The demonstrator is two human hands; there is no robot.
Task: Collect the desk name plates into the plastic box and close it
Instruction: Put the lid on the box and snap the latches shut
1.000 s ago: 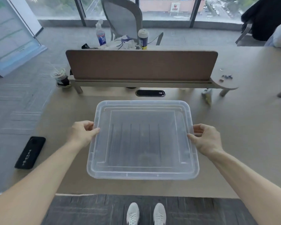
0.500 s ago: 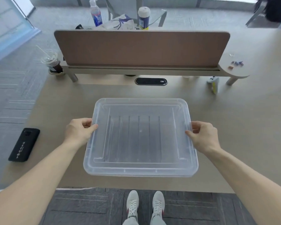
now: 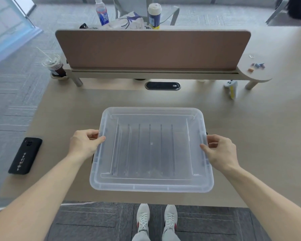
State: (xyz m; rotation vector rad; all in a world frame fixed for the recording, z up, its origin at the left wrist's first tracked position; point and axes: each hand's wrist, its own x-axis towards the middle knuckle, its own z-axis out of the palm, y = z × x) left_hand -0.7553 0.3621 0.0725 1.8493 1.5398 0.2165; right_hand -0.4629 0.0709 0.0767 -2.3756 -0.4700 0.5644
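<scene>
I'm pinching the lid (image 3: 151, 150) at both side edges, left grip (image 3: 84, 145) and right grip (image 3: 221, 152) curled on it; uneven seating risks popping a corner.

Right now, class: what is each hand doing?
Left hand: closed on the left edge of the plastic box.
Right hand: closed on its right edge.
</scene>
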